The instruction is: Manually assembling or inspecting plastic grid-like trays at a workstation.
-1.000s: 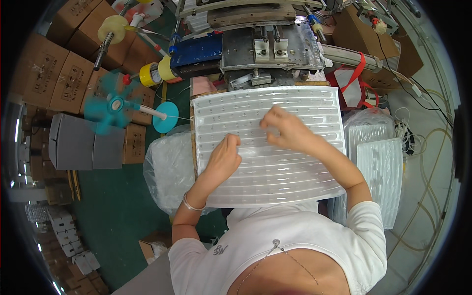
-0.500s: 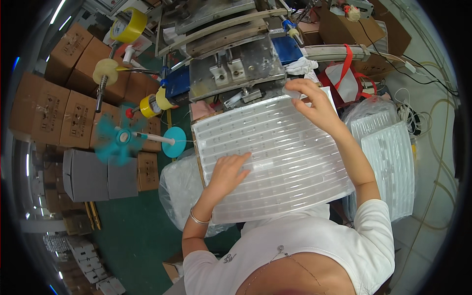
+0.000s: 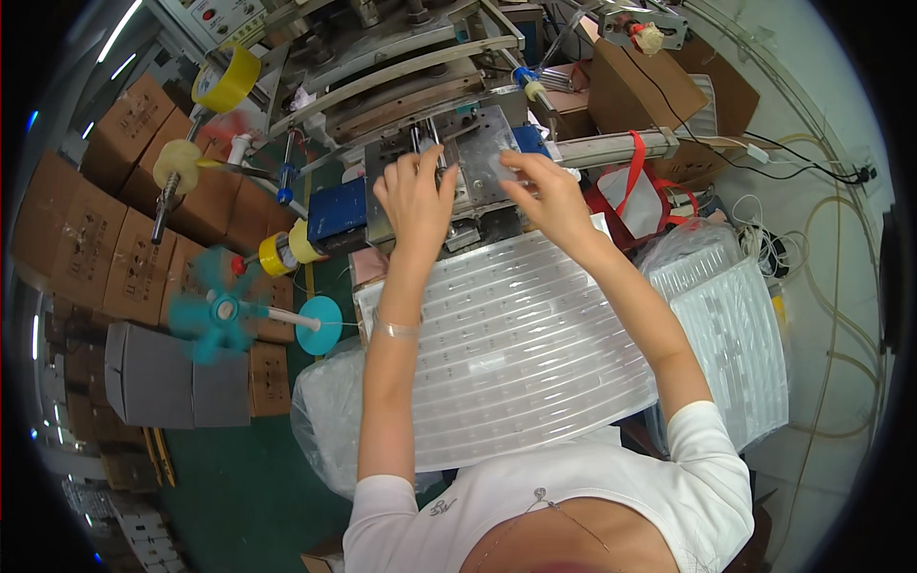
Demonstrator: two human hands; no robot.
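Pinching a clear strip (image 3: 497, 158) in both hands (image 3: 417, 196) (image 3: 549, 196) at the machine (image 3: 458, 181), I risk a crooked feed if one grip slips.

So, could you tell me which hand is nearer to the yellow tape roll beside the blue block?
Left. The left hand is up at the metal plate, right of the yellow tape roll; the right hand is farther right.
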